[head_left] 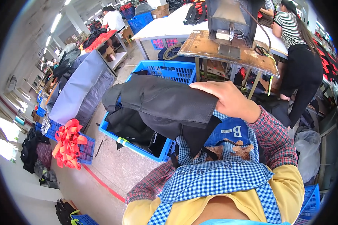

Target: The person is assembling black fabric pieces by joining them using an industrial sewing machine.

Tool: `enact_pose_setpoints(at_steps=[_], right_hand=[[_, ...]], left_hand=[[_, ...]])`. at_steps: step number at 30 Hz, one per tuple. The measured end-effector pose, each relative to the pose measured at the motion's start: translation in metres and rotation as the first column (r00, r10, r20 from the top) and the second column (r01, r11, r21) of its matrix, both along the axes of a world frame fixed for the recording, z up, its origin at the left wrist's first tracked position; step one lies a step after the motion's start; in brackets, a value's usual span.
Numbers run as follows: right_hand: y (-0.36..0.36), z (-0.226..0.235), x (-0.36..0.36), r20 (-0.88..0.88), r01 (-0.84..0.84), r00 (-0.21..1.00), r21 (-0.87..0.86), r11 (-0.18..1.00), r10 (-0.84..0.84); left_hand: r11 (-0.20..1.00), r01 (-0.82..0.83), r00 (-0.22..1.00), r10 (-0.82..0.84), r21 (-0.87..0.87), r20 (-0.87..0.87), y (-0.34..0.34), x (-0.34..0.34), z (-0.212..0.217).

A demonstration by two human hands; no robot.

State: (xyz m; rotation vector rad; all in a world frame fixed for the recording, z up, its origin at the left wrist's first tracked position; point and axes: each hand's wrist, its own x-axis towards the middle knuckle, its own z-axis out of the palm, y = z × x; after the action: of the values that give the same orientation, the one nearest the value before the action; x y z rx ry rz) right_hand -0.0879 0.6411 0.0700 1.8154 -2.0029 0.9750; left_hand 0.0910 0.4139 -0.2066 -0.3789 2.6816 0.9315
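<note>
One hand of yours is in plain sight: your right hand comes up from the lower right in a red plaid sleeve and lies on top of a folded black garment, fingers spread flat along its upper edge and curled over it, so it is holding the cloth. Your left hand cannot be seen; its plaid sleeve runs up from the lower left and disappears under the garment, so you cannot tell whether it is gripping or loose.

The garment hangs in front of your chest, above your blue checked apron, and its left part reaches over the blue crate on the floor. More black cloth lies inside that crate.

Behind the crate stands a worn wooden table carrying a dark machine, with black scissors near its right edge. A long white table runs beyond it. To the right a person in a striped top stands at that table, and another in a white shirt sits far back on the left.

Left of the crate is a grey covered bin, and below it a bundle of orange straps rests on another blue crate.
</note>
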Motion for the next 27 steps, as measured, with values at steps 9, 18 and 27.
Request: enact_pose_setpoints(at_steps=[9,18,27], right_hand=[[-0.004,-0.002,0.0,0.019,0.033,0.999,0.029,0.999,-0.034],[0.0,-0.006,-0.009,0.059,0.034,0.998,0.003,0.999,-0.034],[-0.004,-0.005,-0.017,0.11,0.036,0.993,0.069,0.997,-0.044]], left_hand=[[0.997,-0.081,0.995,0.082,-0.012,0.05,0.0,-0.023,-0.006],[0.989,-0.143,0.982,0.148,-0.047,0.115,-0.001,-0.017,-0.019],[0.992,-0.118,0.975,0.125,-0.044,0.184,-0.025,0.027,-0.02]])
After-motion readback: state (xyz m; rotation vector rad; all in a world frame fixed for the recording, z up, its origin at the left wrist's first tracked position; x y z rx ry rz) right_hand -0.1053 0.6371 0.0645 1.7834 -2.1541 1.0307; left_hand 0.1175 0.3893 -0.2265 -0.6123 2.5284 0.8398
